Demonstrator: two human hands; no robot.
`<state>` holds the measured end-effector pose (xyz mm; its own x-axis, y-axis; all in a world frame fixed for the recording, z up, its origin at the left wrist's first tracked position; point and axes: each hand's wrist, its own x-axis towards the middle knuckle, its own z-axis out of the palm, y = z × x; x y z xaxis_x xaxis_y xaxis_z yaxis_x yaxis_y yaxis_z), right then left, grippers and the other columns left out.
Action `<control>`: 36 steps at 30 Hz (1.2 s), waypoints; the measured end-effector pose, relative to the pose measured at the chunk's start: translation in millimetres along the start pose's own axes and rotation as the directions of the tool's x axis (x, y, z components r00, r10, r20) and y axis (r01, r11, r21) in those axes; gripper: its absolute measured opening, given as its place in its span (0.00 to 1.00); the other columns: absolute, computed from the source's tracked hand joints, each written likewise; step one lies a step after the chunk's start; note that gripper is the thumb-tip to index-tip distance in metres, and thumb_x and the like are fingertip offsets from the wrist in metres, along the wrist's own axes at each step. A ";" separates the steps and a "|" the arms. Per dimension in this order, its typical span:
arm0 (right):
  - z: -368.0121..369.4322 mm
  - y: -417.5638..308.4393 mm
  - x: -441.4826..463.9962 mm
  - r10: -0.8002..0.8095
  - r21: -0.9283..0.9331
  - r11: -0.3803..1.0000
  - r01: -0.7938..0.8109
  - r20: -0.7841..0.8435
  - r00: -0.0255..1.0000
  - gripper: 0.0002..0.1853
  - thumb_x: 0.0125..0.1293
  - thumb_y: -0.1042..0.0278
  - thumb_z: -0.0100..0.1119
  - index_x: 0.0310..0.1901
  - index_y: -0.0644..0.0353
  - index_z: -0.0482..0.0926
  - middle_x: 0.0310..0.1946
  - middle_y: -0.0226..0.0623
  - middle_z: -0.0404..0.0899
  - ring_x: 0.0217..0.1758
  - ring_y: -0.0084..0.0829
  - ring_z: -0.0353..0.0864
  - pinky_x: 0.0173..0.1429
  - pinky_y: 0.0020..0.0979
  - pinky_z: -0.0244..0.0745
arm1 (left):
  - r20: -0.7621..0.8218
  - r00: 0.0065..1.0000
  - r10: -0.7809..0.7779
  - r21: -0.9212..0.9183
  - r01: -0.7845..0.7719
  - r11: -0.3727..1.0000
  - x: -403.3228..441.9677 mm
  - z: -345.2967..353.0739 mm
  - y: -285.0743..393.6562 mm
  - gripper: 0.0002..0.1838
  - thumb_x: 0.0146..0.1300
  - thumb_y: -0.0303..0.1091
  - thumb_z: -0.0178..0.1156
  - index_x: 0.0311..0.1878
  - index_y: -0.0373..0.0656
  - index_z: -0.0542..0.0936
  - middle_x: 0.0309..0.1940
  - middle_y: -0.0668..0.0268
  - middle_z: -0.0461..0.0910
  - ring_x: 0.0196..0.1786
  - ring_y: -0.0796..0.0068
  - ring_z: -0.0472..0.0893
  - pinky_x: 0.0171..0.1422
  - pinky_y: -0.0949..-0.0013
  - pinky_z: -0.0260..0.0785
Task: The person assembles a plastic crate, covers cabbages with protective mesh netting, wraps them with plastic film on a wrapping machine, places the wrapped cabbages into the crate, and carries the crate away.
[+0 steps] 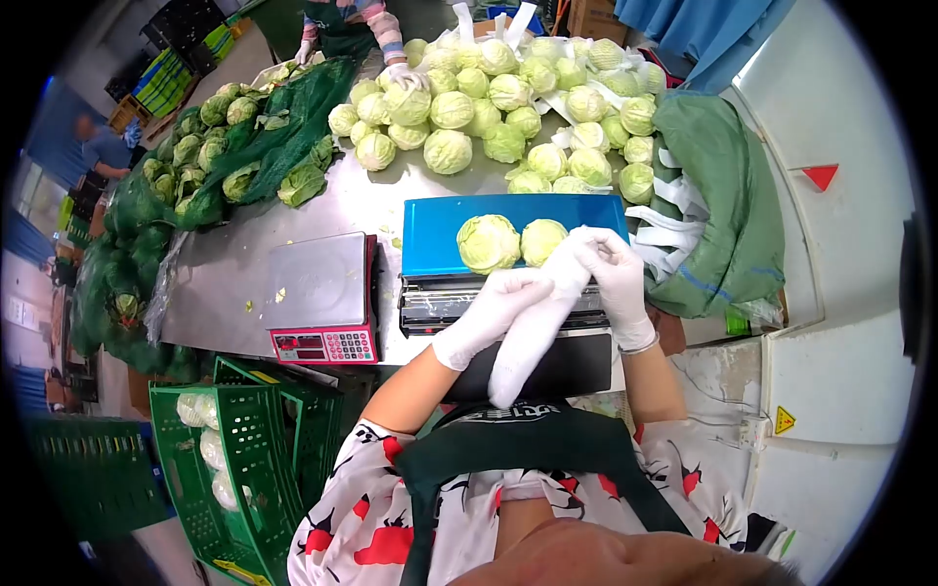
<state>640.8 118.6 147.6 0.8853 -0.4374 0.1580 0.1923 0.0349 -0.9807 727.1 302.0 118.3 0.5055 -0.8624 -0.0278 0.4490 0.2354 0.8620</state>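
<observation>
Both of my hands wear white gloves. A white foam net sleeve (532, 342) hangs between them over the front of the wrapping machine (430, 308). My left hand (508, 301) pinches it at its left side, and my right hand (608, 266) pinches its upper end. Just beyond my hands, two pale green cabbages, one at the left (488, 244) and one at the right (543, 240), sit side by side on the machine's blue top (427, 227).
A scale (318, 283) stands left of the machine. Many cabbages (447, 146) are heaped behind, where a co-worker's gloved hand (405, 76) touches one. Green net bags (137, 254) lie left, a green sack (723, 215) right. A green crate (264, 469) stands at lower left.
</observation>
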 end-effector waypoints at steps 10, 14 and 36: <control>34.8 22.4 -25.9 -0.635 -0.792 0.386 0.474 0.145 0.759 0.16 0.58 0.72 0.65 0.49 0.57 0.86 0.52 0.40 0.83 0.57 0.37 0.78 0.68 0.35 0.66 | -0.032 0.994 0.107 0.043 -0.106 0.993 1.1 10.9 -25.8 0.29 0.73 0.27 0.55 0.74 0.34 0.62 0.66 0.57 0.72 0.67 0.72 0.72 0.73 0.67 0.62; 8.0 16.2 -26.1 -0.389 -0.804 0.399 0.442 0.288 0.875 0.16 0.58 0.73 0.65 0.49 0.61 0.84 0.47 0.38 0.85 0.54 0.36 0.80 0.66 0.34 0.71 | -0.014 0.968 0.249 0.014 -0.248 0.969 -12.6 -1.0 -29.9 0.17 0.75 0.30 0.53 0.63 0.34 0.73 0.55 0.61 0.80 0.56 0.75 0.79 0.63 0.70 0.71; -39.4 69.2 -69.5 0.243 -0.166 0.960 -0.226 0.090 0.966 0.09 0.62 0.68 0.69 0.37 0.63 0.79 0.30 0.24 0.76 0.34 0.15 0.73 0.39 0.19 0.68 | -0.065 0.998 0.006 0.115 0.001 0.993 -69.4 -53.8 -11.6 0.17 0.68 0.31 0.61 0.56 0.32 0.80 0.43 0.63 0.83 0.40 0.81 0.80 0.45 0.77 0.71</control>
<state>575.8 116.0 64.3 0.9399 -0.3330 -0.0755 -0.0860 -0.0171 -0.9961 726.5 383.3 83.0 0.5555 -0.8297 -0.0553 0.3622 0.1816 0.9143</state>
